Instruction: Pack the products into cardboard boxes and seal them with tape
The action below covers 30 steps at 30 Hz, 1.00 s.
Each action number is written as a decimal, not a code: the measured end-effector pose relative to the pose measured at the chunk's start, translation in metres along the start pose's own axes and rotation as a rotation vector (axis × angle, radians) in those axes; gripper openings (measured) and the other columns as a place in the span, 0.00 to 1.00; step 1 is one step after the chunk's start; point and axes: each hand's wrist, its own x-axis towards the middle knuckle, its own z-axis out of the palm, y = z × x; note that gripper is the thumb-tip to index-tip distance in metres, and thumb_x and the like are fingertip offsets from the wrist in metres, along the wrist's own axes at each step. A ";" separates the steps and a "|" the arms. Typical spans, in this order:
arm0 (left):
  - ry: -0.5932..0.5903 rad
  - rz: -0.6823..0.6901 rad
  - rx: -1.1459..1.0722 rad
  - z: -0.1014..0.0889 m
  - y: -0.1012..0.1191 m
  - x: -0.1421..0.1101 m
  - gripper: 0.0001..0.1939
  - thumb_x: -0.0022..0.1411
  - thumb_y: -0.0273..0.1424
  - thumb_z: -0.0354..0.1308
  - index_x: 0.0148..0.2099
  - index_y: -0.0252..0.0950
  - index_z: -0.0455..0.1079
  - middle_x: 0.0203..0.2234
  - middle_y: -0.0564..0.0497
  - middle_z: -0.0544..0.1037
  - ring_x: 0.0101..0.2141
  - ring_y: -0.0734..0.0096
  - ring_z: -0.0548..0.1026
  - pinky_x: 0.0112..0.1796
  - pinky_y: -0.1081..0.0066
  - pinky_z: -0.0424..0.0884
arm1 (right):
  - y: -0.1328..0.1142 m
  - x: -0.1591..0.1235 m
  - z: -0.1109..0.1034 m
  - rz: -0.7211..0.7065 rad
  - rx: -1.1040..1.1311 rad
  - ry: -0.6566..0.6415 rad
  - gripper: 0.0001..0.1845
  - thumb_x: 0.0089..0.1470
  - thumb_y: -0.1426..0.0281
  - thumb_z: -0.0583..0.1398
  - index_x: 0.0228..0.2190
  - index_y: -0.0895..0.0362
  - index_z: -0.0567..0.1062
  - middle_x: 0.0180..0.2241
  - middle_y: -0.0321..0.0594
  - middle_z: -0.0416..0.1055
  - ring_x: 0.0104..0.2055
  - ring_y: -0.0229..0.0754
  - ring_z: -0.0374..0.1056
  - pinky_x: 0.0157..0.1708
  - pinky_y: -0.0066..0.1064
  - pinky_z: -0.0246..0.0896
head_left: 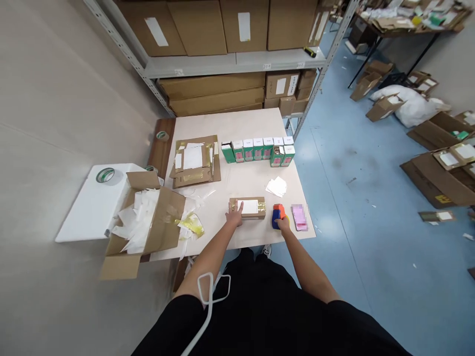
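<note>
A small brown cardboard box (pixel 261 210) with a white label and shiny tape on both ends lies near the table's front edge. My left hand (pixel 234 217) rests on its left end, fingers spread over the top and side. To the right, my right hand (pixel 284 224) is closed around an orange and blue tape dispenser (pixel 276 213), which touches or hovers just over the table; I cannot tell which. Beside it lies a pink phone (pixel 299 217) with a blurred screen. A small stack of white labels (pixel 276 187) sits behind the dispenser.
Green and white boxes (pixel 258 149) stand in a row farther back. Flattened cardboard (pixel 195 160) lies at the left. An open carton (pixel 163 222) of white scraps stands at the table's left edge, near tape rolls (pixel 106 175). Shelving (pixel 230 62) rises behind.
</note>
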 end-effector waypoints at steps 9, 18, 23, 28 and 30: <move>0.058 0.006 -0.111 0.004 0.004 0.004 0.68 0.48 0.35 0.72 0.78 0.53 0.29 0.75 0.50 0.21 0.71 0.34 0.19 0.57 0.34 0.65 | -0.104 -0.040 0.023 -0.207 0.442 -0.185 0.33 0.46 0.52 0.72 0.50 0.54 0.77 0.47 0.44 0.81 0.49 0.53 0.75 0.51 0.43 0.71; 0.203 0.130 -0.180 0.014 -0.011 -0.018 0.57 0.56 0.30 0.66 0.78 0.55 0.37 0.77 0.54 0.28 0.73 0.41 0.24 0.55 0.42 0.72 | -0.121 -0.034 0.055 -0.236 0.273 -0.465 0.26 0.41 0.57 0.75 0.42 0.54 0.80 0.40 0.40 0.81 0.45 0.50 0.75 0.53 0.45 0.67; 0.294 0.223 -0.313 0.019 -0.027 -0.026 0.52 0.56 0.22 0.64 0.78 0.50 0.47 0.77 0.50 0.40 0.74 0.45 0.31 0.64 0.43 0.62 | -0.121 -0.035 0.055 -0.245 0.205 -0.465 0.25 0.44 0.55 0.74 0.42 0.53 0.80 0.41 0.41 0.81 0.45 0.50 0.75 0.53 0.45 0.67; 0.455 0.305 -0.770 -0.007 -0.053 -0.028 0.33 0.66 0.24 0.56 0.72 0.37 0.62 0.67 0.42 0.69 0.67 0.56 0.66 0.64 0.60 0.65 | -0.129 -0.036 0.059 -0.249 0.146 -0.464 0.26 0.45 0.55 0.73 0.43 0.54 0.79 0.42 0.41 0.80 0.45 0.50 0.74 0.53 0.45 0.66; 0.513 0.347 -0.941 -0.023 -0.058 -0.030 0.25 0.71 0.29 0.52 0.67 0.38 0.69 0.61 0.45 0.76 0.60 0.62 0.74 0.61 0.64 0.68 | -0.132 -0.037 0.061 -0.252 0.140 -0.487 0.26 0.45 0.56 0.74 0.44 0.54 0.79 0.42 0.41 0.80 0.45 0.49 0.73 0.52 0.44 0.66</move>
